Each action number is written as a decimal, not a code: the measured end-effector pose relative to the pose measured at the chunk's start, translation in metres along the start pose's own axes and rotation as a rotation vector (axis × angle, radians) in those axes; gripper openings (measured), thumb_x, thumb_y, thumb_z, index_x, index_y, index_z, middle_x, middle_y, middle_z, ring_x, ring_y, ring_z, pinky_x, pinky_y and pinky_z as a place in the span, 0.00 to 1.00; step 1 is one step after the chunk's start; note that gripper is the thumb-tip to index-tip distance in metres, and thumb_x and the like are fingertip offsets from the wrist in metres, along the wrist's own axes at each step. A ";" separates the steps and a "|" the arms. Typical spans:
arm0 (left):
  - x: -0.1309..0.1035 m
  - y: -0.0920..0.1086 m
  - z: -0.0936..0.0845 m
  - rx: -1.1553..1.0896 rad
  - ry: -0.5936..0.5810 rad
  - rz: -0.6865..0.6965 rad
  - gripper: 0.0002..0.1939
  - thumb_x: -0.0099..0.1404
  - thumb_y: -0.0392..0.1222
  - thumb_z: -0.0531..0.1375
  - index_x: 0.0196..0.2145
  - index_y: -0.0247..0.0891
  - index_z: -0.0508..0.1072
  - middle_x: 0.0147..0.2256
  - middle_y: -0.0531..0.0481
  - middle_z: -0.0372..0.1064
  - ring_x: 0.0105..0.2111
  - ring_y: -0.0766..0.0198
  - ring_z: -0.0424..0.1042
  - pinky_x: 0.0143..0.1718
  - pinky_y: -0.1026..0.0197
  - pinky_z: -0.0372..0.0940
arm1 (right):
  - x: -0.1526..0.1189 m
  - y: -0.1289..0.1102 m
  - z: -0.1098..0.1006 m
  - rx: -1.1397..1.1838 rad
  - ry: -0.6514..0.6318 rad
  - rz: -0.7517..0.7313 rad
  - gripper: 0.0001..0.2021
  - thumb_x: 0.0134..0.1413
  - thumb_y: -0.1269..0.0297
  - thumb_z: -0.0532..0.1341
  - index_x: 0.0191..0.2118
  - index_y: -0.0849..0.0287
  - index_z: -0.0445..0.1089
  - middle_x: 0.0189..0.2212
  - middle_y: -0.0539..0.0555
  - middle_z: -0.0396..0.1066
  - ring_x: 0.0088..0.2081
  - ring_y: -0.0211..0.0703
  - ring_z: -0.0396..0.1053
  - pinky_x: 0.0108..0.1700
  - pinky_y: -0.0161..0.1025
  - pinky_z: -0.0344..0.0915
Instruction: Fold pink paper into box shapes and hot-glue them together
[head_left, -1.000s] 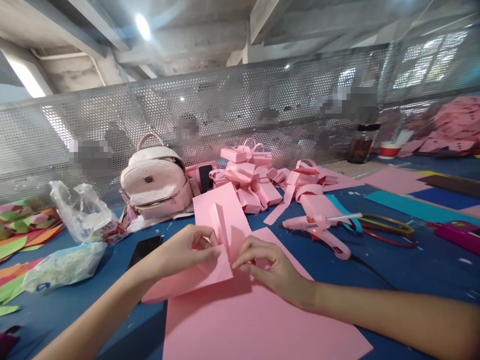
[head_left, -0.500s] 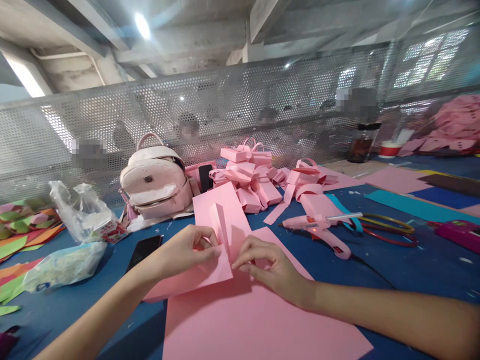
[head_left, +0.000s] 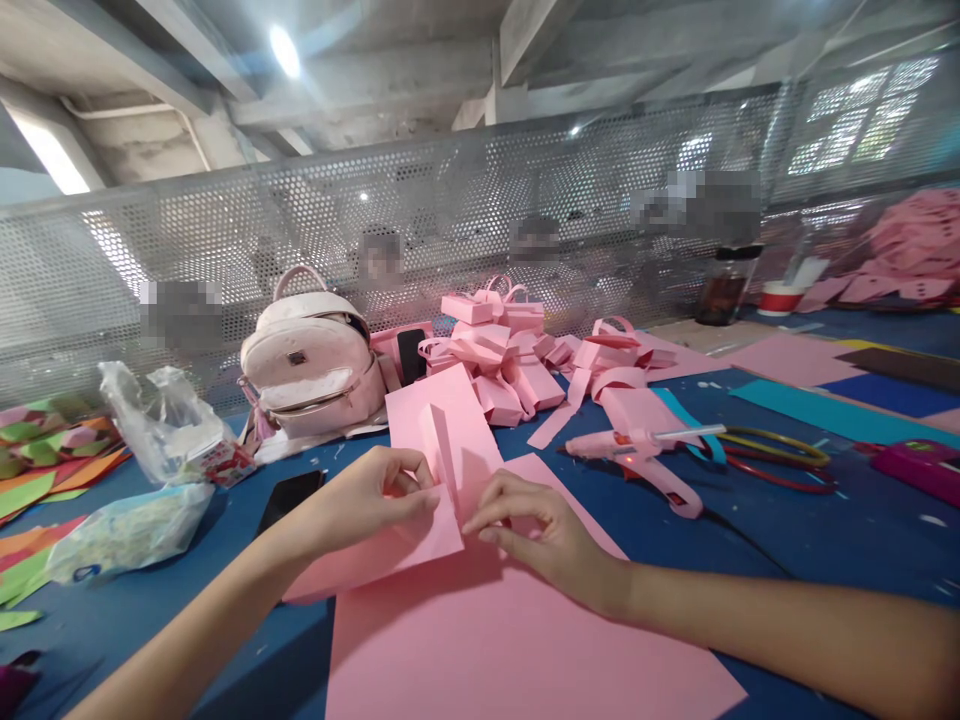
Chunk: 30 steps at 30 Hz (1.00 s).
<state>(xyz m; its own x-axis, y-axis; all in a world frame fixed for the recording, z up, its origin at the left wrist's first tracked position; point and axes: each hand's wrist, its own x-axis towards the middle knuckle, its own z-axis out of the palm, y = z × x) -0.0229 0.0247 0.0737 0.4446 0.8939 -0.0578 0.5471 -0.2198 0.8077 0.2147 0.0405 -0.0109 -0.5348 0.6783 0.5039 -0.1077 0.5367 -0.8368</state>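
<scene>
My left hand (head_left: 386,500) is closed on a folded piece of pink paper (head_left: 420,555), thumb on the near face and fingers curled behind. A narrow folded flap (head_left: 441,440) stands up from that piece. At its right corner is my right hand (head_left: 536,530), with thumb and fingertips pinched together at the paper's edge; the exact contact is partly hidden. Beneath both hands lies a large flat pink sheet (head_left: 525,640). Another pink sheet (head_left: 409,395) shows just beyond the flap.
A pink glue gun (head_left: 637,455) with its cord lies right of my hands, beside scissors (head_left: 780,455). Behind are folded pink paper boxes (head_left: 510,350) and a backpack (head_left: 307,355). Left are a black phone (head_left: 292,495) and plastic bags (head_left: 135,530). A perforated metal screen (head_left: 442,220) borders the table.
My left hand and the folded pink paper have shifted very slightly to the left. My right hand has stayed nearly still at the paper's edge.
</scene>
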 end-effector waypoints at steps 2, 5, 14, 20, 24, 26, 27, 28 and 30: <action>0.000 -0.001 -0.001 0.010 0.008 -0.001 0.17 0.65 0.51 0.64 0.27 0.36 0.68 0.25 0.57 0.63 0.26 0.68 0.60 0.29 0.65 0.53 | -0.001 0.001 0.000 0.004 -0.001 -0.003 0.10 0.64 0.55 0.66 0.40 0.52 0.83 0.34 0.53 0.73 0.37 0.42 0.70 0.40 0.39 0.65; 0.000 -0.002 -0.003 0.016 0.016 0.002 0.17 0.65 0.51 0.64 0.28 0.36 0.68 0.26 0.56 0.63 0.27 0.68 0.60 0.30 0.64 0.54 | -0.001 0.000 0.001 0.010 -0.004 -0.005 0.09 0.64 0.55 0.66 0.40 0.52 0.83 0.34 0.53 0.72 0.37 0.42 0.70 0.40 0.39 0.65; -0.001 -0.003 -0.003 0.011 0.023 0.008 0.16 0.65 0.50 0.64 0.28 0.36 0.69 0.26 0.56 0.64 0.27 0.68 0.61 0.30 0.65 0.55 | 0.000 -0.001 0.003 0.018 -0.003 -0.026 0.10 0.64 0.54 0.66 0.40 0.51 0.84 0.33 0.53 0.71 0.37 0.42 0.69 0.43 0.40 0.66; 0.001 -0.004 -0.002 -0.005 0.029 -0.003 0.15 0.64 0.49 0.65 0.28 0.36 0.70 0.25 0.56 0.65 0.25 0.68 0.64 0.29 0.66 0.55 | 0.000 -0.001 0.003 0.015 -0.010 -0.029 0.11 0.64 0.53 0.66 0.40 0.51 0.84 0.33 0.53 0.71 0.36 0.42 0.69 0.43 0.40 0.65; 0.001 -0.005 -0.001 -0.013 0.027 -0.010 0.16 0.64 0.50 0.65 0.28 0.36 0.69 0.25 0.56 0.66 0.25 0.67 0.66 0.29 0.66 0.57 | -0.001 -0.002 0.003 0.007 -0.015 -0.020 0.10 0.64 0.53 0.66 0.41 0.50 0.84 0.33 0.53 0.71 0.37 0.42 0.69 0.42 0.40 0.65; 0.001 -0.005 -0.001 -0.016 0.029 -0.007 0.16 0.64 0.50 0.65 0.28 0.36 0.69 0.25 0.56 0.65 0.26 0.68 0.65 0.29 0.66 0.56 | -0.001 -0.003 0.003 -0.001 -0.021 -0.019 0.10 0.64 0.54 0.66 0.40 0.51 0.84 0.33 0.53 0.71 0.37 0.42 0.69 0.42 0.39 0.65; 0.000 -0.004 -0.001 -0.018 0.031 -0.001 0.16 0.64 0.50 0.65 0.28 0.36 0.69 0.25 0.56 0.65 0.26 0.68 0.64 0.29 0.66 0.56 | -0.001 -0.002 0.003 -0.001 -0.020 -0.016 0.10 0.64 0.54 0.66 0.40 0.52 0.83 0.33 0.53 0.71 0.37 0.42 0.69 0.42 0.39 0.65; -0.001 -0.002 -0.002 -0.018 0.033 0.007 0.16 0.65 0.51 0.65 0.28 0.36 0.68 0.25 0.57 0.65 0.27 0.68 0.64 0.30 0.66 0.56 | -0.001 -0.002 0.003 0.003 -0.014 -0.009 0.10 0.64 0.54 0.66 0.39 0.52 0.83 0.33 0.52 0.71 0.37 0.41 0.69 0.42 0.39 0.64; -0.003 0.002 -0.006 -0.012 0.038 0.033 0.17 0.66 0.51 0.64 0.28 0.36 0.69 0.26 0.57 0.65 0.28 0.68 0.63 0.31 0.66 0.57 | -0.001 0.001 0.002 0.027 0.018 0.027 0.11 0.64 0.54 0.65 0.36 0.54 0.81 0.33 0.52 0.71 0.37 0.41 0.69 0.40 0.38 0.64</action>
<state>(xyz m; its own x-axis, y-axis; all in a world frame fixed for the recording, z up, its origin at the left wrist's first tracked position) -0.0270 0.0238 0.0789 0.4347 0.9006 -0.0084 0.5241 -0.2453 0.8156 0.2132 0.0394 -0.0122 -0.5223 0.7014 0.4850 -0.1162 0.5049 -0.8553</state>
